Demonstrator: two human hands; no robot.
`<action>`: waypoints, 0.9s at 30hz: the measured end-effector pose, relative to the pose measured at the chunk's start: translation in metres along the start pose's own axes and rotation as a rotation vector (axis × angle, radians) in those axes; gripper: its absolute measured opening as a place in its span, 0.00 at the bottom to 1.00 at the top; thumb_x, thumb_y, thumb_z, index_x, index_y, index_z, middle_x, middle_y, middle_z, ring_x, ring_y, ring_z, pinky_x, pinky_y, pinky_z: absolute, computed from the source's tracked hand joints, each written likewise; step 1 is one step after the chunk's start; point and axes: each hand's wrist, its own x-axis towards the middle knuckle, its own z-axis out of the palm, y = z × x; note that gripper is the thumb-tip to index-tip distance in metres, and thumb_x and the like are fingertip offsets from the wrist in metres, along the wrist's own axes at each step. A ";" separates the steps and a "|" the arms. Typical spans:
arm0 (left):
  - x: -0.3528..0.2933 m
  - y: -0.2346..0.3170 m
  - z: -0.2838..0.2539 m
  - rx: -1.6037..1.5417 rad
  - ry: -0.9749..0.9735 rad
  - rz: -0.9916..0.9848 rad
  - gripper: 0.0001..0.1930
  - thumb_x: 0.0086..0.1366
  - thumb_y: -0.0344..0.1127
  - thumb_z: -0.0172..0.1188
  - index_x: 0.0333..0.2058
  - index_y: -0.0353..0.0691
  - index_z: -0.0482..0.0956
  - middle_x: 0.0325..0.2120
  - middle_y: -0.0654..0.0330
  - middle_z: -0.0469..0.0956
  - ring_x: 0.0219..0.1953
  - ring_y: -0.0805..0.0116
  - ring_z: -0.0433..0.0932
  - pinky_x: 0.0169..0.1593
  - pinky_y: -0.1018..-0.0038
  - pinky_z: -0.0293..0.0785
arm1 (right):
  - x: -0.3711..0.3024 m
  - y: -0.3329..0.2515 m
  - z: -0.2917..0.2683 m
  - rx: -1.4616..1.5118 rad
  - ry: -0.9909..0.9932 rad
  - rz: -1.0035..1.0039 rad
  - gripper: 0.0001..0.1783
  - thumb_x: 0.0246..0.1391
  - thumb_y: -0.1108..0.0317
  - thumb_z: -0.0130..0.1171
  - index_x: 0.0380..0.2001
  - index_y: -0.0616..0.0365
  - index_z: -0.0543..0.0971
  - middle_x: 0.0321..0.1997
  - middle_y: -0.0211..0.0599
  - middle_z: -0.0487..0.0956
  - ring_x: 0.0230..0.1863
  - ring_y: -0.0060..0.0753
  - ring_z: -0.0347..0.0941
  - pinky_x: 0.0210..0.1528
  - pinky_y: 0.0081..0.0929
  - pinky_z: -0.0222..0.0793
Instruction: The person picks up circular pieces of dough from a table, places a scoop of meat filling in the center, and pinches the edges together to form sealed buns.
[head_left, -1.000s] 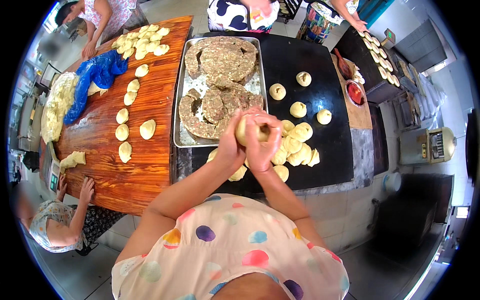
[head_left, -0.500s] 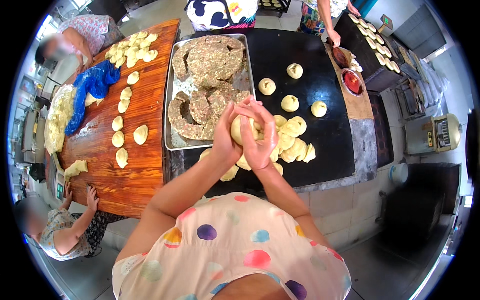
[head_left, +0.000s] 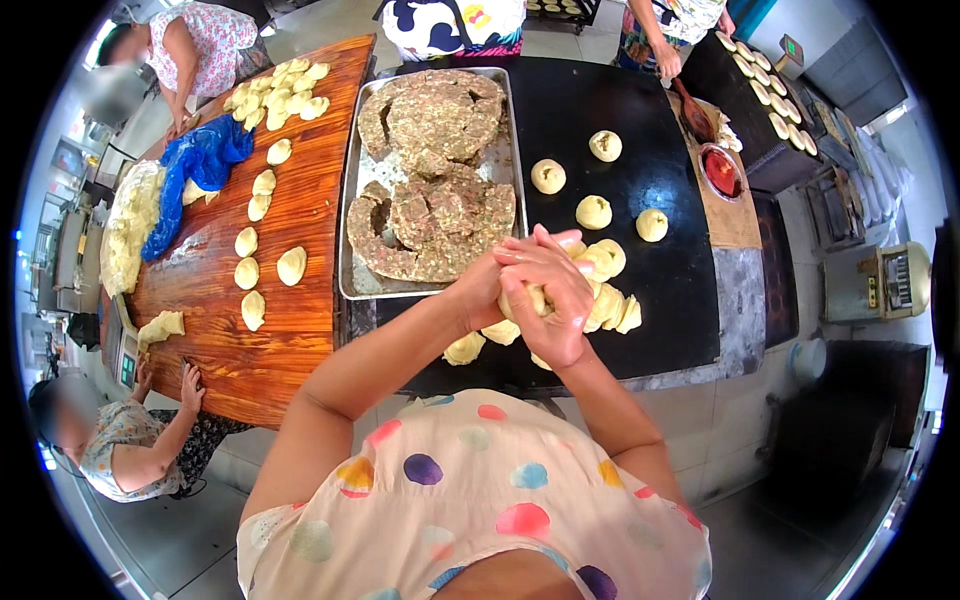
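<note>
Left hand [head_left: 490,284] and right hand [head_left: 562,305]: your fingers are curled round a pale-yellow dough lump [head_left: 538,298], mostly hidden, above the black-topped bench [head_left: 650,130], toward its near edge, by the rectangular silver metal tray's [head_left: 360,281] near right corner.

Glossy wooden tabletop [head_left: 230,345], shiny metal tray [head_left: 498,167], coarse filling [head_left: 440,122], smooth dough balls [head_left: 594,213], crinkled plastic [head_left: 188,168]

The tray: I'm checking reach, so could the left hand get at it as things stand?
Probably yes: the tray lies close to the left hand with nothing visible between, though that hand holds dough with the right hand.
</note>
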 end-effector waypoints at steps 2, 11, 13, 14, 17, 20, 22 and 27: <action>0.001 -0.008 0.002 -0.126 0.023 0.111 0.26 0.74 0.50 0.38 0.58 0.34 0.66 0.55 0.48 0.71 0.57 0.62 0.72 0.61 0.66 0.70 | -0.002 -0.004 0.008 0.090 0.125 0.153 0.10 0.50 0.78 0.61 0.38 0.62 0.79 0.36 0.44 0.83 0.44 0.46 0.81 0.60 0.49 0.67; -0.001 -0.038 -0.047 -0.155 0.215 -0.054 0.24 0.73 0.48 0.40 0.54 0.34 0.69 0.51 0.48 0.74 0.54 0.55 0.74 0.60 0.61 0.70 | -0.023 -0.005 0.020 -0.046 0.043 0.171 0.25 0.50 0.68 0.65 0.53 0.62 0.74 0.48 0.49 0.80 0.54 0.52 0.75 0.63 0.46 0.60; -0.006 -0.016 -0.017 -0.019 0.285 -0.218 0.23 0.73 0.47 0.40 0.54 0.34 0.69 0.51 0.47 0.74 0.55 0.56 0.74 0.61 0.62 0.69 | -0.016 -0.004 0.005 -0.043 -0.080 0.171 0.27 0.47 0.66 0.68 0.51 0.62 0.75 0.53 0.50 0.78 0.59 0.51 0.72 0.67 0.49 0.55; -0.002 -0.020 -0.018 -0.044 0.230 -0.223 0.24 0.74 0.47 0.40 0.55 0.34 0.69 0.51 0.47 0.74 0.56 0.57 0.74 0.61 0.62 0.69 | -0.013 -0.004 -0.003 -0.042 -0.144 0.173 0.28 0.46 0.65 0.70 0.50 0.62 0.76 0.55 0.51 0.77 0.61 0.51 0.70 0.69 0.50 0.52; 0.001 -0.027 -0.023 -0.056 -0.012 -0.281 0.25 0.74 0.49 0.39 0.56 0.35 0.68 0.53 0.48 0.73 0.55 0.58 0.74 0.61 0.63 0.69 | -0.026 0.002 -0.004 0.000 -0.224 0.125 0.17 0.48 0.72 0.65 0.44 0.63 0.80 0.49 0.50 0.80 0.58 0.49 0.73 0.68 0.51 0.55; 0.004 -0.030 -0.022 -0.076 -0.091 -0.175 0.27 0.74 0.51 0.37 0.57 0.34 0.67 0.51 0.49 0.75 0.52 0.61 0.76 0.57 0.67 0.73 | -0.035 -0.010 0.002 0.024 0.025 0.111 0.12 0.51 0.78 0.58 0.40 0.65 0.81 0.46 0.49 0.81 0.56 0.48 0.75 0.68 0.51 0.56; -0.002 -0.026 -0.009 -0.361 -0.225 0.021 0.25 0.74 0.49 0.38 0.57 0.34 0.68 0.52 0.49 0.74 0.52 0.60 0.76 0.58 0.66 0.72 | -0.030 -0.008 0.005 0.058 0.137 0.170 0.14 0.54 0.80 0.54 0.45 0.68 0.79 0.49 0.50 0.80 0.58 0.47 0.73 0.69 0.50 0.54; -0.020 -0.030 0.003 -0.053 0.275 0.043 0.23 0.74 0.48 0.39 0.54 0.36 0.70 0.50 0.54 0.76 0.50 0.61 0.78 0.55 0.64 0.74 | -0.032 -0.008 0.015 0.130 0.114 0.266 0.39 0.51 0.70 0.64 0.64 0.67 0.61 0.67 0.54 0.64 0.67 0.49 0.64 0.69 0.46 0.53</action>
